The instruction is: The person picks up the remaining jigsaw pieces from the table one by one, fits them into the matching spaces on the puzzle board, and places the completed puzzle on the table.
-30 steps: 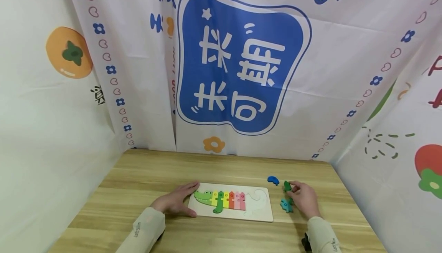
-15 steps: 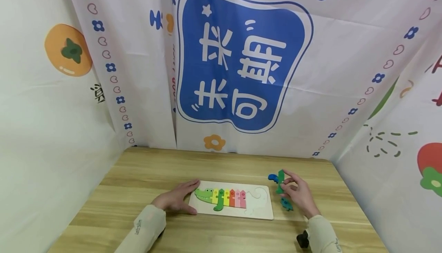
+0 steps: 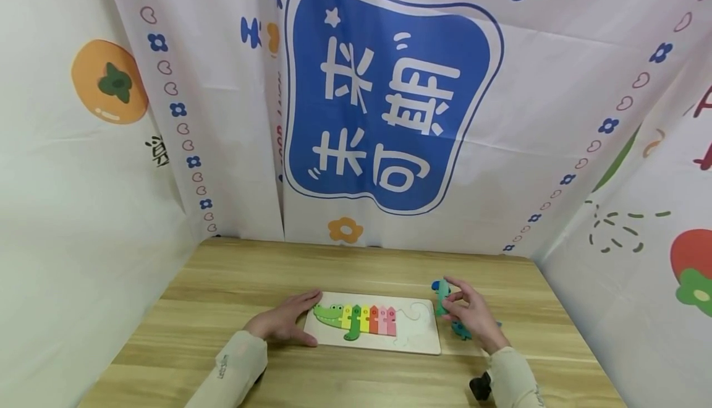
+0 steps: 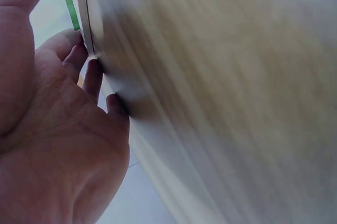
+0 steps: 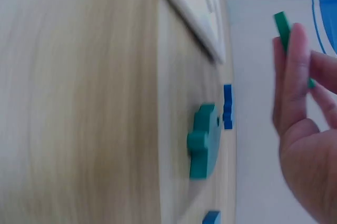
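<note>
A pale wooden puzzle board (image 3: 417, 341) carries a crocodile made of a green head, several coloured segments and a green leg (image 3: 351, 334). Its right end shows bare wood with a thin tail outline. My left hand (image 3: 285, 321) spreads thumb and fingers along the board's left edge, touching it. Beyond the board's right edge, my right hand (image 3: 470, 310) pinches a green puzzle piece (image 3: 442, 297) between thumb and fingers, raised above the table. In the right wrist view that green piece shows edge-on, mostly covered by the fingers (image 5: 296, 71).
A blue puzzle piece (image 3: 436, 285) lies behind the held one. A teal piece (image 3: 460, 330) rests under my right hand, and a blue bit (image 5: 212, 217) shows at the right wrist view's lower edge. Printed cloth walls (image 3: 245, 167) enclose the wooden table (image 3: 311, 383).
My right hand has picked the green puzzle piece up off the table, turned it and carried it left toward the board. My left hand stays at the board's left edge.
</note>
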The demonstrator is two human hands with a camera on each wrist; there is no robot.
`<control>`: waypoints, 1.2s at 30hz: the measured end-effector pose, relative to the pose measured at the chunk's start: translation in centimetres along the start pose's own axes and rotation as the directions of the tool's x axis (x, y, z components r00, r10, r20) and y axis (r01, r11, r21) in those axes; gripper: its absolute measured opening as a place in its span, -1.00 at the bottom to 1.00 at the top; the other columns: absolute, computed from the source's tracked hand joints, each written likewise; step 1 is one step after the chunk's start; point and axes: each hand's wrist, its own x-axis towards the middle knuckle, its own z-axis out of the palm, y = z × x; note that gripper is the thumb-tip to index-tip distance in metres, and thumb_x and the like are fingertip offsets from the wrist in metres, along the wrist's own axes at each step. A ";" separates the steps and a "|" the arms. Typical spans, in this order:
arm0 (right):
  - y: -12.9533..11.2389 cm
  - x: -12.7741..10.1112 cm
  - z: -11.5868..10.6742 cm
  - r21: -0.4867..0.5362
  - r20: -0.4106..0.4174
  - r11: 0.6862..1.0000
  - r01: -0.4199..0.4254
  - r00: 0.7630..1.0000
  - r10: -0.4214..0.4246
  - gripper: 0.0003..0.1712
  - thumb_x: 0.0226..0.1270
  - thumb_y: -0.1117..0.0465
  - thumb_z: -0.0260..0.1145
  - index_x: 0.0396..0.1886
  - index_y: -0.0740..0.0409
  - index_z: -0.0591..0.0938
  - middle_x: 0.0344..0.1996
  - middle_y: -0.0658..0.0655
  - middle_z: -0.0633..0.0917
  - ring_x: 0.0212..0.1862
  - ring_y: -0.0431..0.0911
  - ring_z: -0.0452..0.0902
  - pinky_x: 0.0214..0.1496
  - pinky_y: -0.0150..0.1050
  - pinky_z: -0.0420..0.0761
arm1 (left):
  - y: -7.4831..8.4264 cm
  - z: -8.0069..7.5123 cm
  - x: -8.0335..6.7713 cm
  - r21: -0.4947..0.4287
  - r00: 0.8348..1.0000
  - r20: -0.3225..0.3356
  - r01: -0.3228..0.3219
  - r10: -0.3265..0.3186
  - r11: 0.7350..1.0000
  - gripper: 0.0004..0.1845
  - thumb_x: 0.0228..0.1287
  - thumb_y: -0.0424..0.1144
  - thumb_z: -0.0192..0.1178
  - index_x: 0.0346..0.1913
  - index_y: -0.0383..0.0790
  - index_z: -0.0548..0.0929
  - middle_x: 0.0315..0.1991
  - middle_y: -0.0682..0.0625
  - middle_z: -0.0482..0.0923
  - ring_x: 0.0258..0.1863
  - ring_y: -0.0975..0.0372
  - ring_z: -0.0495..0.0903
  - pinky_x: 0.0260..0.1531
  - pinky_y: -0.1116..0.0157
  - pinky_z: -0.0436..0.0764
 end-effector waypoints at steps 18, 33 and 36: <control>-0.4 0.2 2.0 0.039 0.062 0.999 -0.024 0.998 0.021 -0.27 0.41 0.51 0.30 0.52 0.09 0.36 -0.10 0.28 0.51 -0.24 0.03 0.72 -0.10 -0.09 0.82 | 0.3 -0.1 -0.2 0.007 1.000 0.002 -0.006 0.006 1.000 0.17 0.13 0.08 0.55 0.65 -0.25 0.08 0.68 -0.23 -0.05 0.63 -0.29 -0.08 0.51 -0.32 0.10; -0.2 -0.2 5.6 -0.101 0.206 0.995 0.010 0.978 0.011 -0.32 0.35 0.41 0.42 0.43 0.18 0.43 -0.23 0.26 0.58 -0.41 -0.03 0.66 -0.35 -0.19 0.78 | 0.5 -0.1 -0.1 -0.011 1.000 -0.006 0.010 -0.010 1.000 0.16 0.10 0.05 0.57 0.64 -0.27 0.13 0.67 -0.25 -0.02 0.62 -0.29 -0.06 0.52 -0.32 0.09; -0.1 -0.2 6.1 -0.106 0.230 0.994 0.002 0.973 0.022 -0.32 0.34 0.41 0.43 0.43 0.18 0.44 -0.24 0.24 0.59 -0.41 -0.05 0.66 -0.36 -0.21 0.78 | 0.6 -0.1 0.0 -0.005 1.000 -0.008 0.013 -0.013 1.000 0.16 0.11 0.06 0.57 0.64 -0.25 0.13 0.67 -0.23 -0.02 0.62 -0.28 -0.05 0.52 -0.31 0.10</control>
